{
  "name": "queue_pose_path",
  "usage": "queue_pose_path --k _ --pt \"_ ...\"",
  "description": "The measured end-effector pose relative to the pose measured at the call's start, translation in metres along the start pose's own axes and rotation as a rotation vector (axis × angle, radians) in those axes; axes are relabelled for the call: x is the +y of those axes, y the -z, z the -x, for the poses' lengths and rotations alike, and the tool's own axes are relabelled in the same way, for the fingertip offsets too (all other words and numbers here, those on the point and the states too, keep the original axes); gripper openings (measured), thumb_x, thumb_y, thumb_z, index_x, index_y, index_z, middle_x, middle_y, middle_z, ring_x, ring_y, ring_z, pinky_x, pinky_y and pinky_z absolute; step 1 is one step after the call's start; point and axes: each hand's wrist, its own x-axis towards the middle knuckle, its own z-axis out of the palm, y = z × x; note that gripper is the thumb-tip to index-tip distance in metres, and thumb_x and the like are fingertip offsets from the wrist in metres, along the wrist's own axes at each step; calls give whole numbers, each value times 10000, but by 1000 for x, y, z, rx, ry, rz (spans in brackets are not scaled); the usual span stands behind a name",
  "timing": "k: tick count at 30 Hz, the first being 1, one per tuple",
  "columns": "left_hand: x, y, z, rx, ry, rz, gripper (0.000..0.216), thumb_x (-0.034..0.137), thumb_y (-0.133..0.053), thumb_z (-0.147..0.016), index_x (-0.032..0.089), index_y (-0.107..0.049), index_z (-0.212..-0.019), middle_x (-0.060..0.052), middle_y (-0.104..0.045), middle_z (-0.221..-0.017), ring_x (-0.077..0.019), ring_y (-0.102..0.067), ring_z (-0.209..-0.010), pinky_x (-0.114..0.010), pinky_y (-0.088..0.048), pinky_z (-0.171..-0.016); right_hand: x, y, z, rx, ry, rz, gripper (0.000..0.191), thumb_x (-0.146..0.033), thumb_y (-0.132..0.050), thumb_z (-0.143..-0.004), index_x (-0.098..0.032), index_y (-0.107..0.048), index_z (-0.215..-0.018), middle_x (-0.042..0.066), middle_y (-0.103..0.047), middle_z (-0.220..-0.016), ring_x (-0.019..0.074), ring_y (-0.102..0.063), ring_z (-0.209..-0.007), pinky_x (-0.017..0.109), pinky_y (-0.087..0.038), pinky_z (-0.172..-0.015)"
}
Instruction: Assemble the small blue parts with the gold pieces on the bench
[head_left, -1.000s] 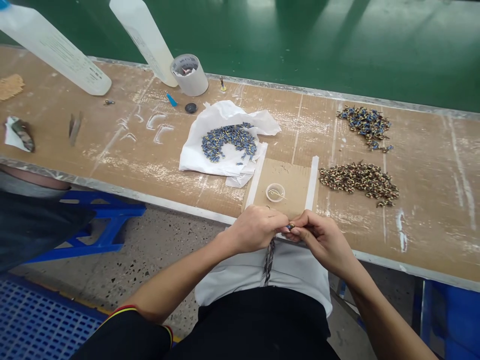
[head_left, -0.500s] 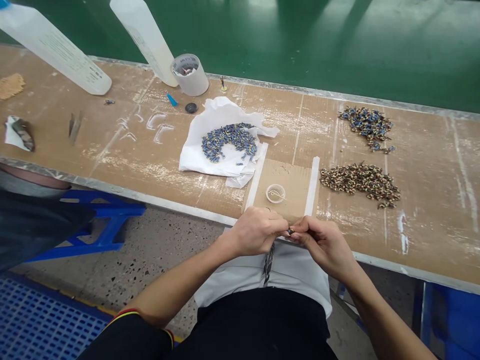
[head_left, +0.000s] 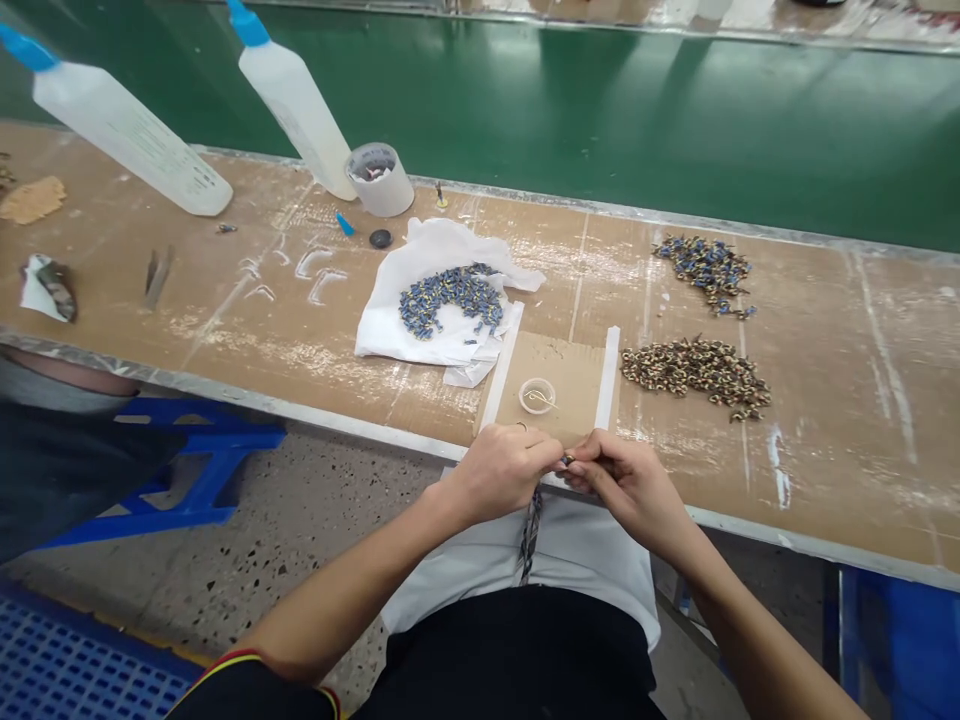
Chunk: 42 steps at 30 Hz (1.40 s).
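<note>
My left hand (head_left: 511, 462) and my right hand (head_left: 622, 480) meet at the table's near edge, both with fingertips pinched. Between them is a tiny blue and dark figure-like piece (head_left: 568, 460), mostly covered by the fingers. Just beyond lies a small round clear dish (head_left: 537, 396) with a thin pale curved strand in it, on a cardboard patch (head_left: 555, 355) edged with white tape. A heap of small blue and yellow pieces (head_left: 450, 295) rests on white paper (head_left: 390, 325). To the right are a brown and yellow pile (head_left: 697, 370) and a blue and brown pile (head_left: 705, 268).
Two bottles with blue caps, one (head_left: 135, 135) farther left and one (head_left: 296, 110) nearer, stand by a tape roll (head_left: 380, 180). Tweezers (head_left: 157, 278) lie at left. Another person's leg (head_left: 67, 460) is beside a blue stool (head_left: 202, 450).
The camera view has tilted up and shifted slightly, showing the bottle caps. Both hands stay together around the small piece, with only slight finger movement.
</note>
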Motion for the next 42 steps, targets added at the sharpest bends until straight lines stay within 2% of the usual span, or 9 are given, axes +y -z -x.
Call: queue_pose_path --k 7,16,19,22,26,30,33,35,42 --pt "17 15 2 142 -38 -266 250 205 -422 -1012 165 -579 -822 -8 -576 -687 -144 -516 -633 -283 -312 -543 -12 1 12 -2 -91 -302 220 -333 -651 -913 -219 -607 -1096 57 -698 -919 180 -689 -840 315 -582 -773" --pt "21 36 -2 195 -82 -215 214 306 -448 -1021 150 -592 -1047 -24 -657 -761 -160 -609 -694 -275 -410 -567 -26 5 20 203 265 89 80 -217 -634 -914 -248 -658 -984 37 -682 -911 172 -660 -854 273 -528 -728" --pt "-10 53 2 322 30 -180 225 313 -463 -1013 161 -588 -1121 -52 -701 -876 -171 -646 -777 -280 -478 -675 -25 39 9 335 256 293 86 -273 -614 -923 -225 -671 -965 56 -702 -924 188 -664 -847 294 -522 -729" --pt "-57 68 1 466 339 -241 208 249 -443 -1003 164 -618 -1074 -80 -687 -994 -213 -636 -940 -328 -488 -847 -16 93 -23 565 174 516 196 -375 -609 -907 -204 -684 -967 65 -720 -916 197 -669 -774 325 -531 -726" --pt "-106 78 -10 393 603 -326 235 220 -487 -945 151 -620 -1126 -116 -629 -1086 -277 -601 -1012 -389 -472 -904 -1 162 -86 725 100 748 263 -416 -575 -877 -182 -688 -920 82 -716 -871 222 -655 -724 371 -528 -707" --pt "-124 78 -19 212 684 -348 216 164 -518 -897 140 -625 -1083 -139 -615 -1066 -308 -593 -997 -414 -459 -889 1 190 -116 780 124 812 341 -428 -579 -837 -149 -684 -1003 166 -652 -1055 298 -625 -925 454 -511 -803" --pt "-129 81 -21 158 675 -338 147 115 -500 -883 161 -633 -928 -109 -632 -936 -283 -607 -897 -390 -460 -828 -1 185 -100 823 156 816 450 -475 -567 -845 -151 -648 -1146 182 -588 -1175 303 -600 -1005 453 -512 -833" --pt "-131 88 -21 136 668 -326 134 99 -509 -870 171 -621 -864 -89 -634 -885 -270 -610 -871 -372 -456 -802 0 172 -74 849 165 799 469 -516 -562 -855 -176 -643 -1167 154 -595 -1179 260 -634 -902 412 -531 -788" --pt "-128 95 -34 71 586 -275 105 118 -611 -842 193 -617 -916 -45 -639 -943 -221 -620 -904 -307 -453 -799 33 106 27 954 14 603 458 -560 -575 -843 -198 -663 -1108 120 -668 -1169 247 -690 -800 344 -503 -669"
